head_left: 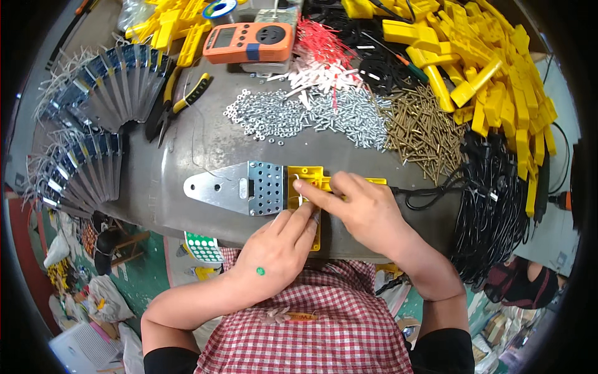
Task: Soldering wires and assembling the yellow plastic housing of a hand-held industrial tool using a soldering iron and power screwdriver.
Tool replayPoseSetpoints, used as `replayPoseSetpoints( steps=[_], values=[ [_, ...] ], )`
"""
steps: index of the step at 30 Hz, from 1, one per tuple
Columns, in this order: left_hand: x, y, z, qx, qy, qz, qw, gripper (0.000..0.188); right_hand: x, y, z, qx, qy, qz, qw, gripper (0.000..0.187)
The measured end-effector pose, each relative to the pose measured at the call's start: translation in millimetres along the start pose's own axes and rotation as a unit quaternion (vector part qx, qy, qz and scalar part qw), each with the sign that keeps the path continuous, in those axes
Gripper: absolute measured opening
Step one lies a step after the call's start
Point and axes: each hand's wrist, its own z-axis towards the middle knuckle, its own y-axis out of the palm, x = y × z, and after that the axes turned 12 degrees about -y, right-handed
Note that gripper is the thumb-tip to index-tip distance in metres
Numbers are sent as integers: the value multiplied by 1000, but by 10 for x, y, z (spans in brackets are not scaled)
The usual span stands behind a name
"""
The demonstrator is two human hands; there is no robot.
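Observation:
A yellow plastic housing half (304,170), with a narrow handle part, lies before me. Its left end meets a tapered metal plate (218,189) with a perforated section. My right hand (370,209) bears down on the housing, index finger stretched to a white sleeved wire (298,198) inside it and other fingers curled over the handle part. From below, my left hand (274,252) reaches the same spot, its fingers closed together at the housing's lower side; its fingertips are partly hidden. A black cable (418,190) leads off right from the handle end.
Behind are heaps of nuts (265,113), silver screws (350,115), brass-coloured screws (425,128) and yellow housings (492,68). An orange meter (249,42) stands at the back. Cutting pliers (163,112) and fanned metal plates (118,87) lie left. Black cables (489,218) are bundled right.

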Motion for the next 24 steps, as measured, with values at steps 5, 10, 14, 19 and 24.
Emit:
replayPoseSetpoints(
  steps=[5,10,14,19,24],
  values=[
    [43,-87,-9,14,8,66,998,42,-102,-133,209,-163,8,-100,981,43],
    [13,-3,-65,-63,8,103,993,39,-32,-47,201,-3,-44,-7,999,36],
    [14,-73,-67,-102,25,140,985,56,285,64,91,-41,-14,70,997,35],
    [4,-73,-89,-128,-4,136,982,67,1154,-895,167,24,193,-345,918,17],
    [22,-47,-30,-119,9,119,986,66,1771,-1487,-186,-199,239,-534,786,22]
  ],
)
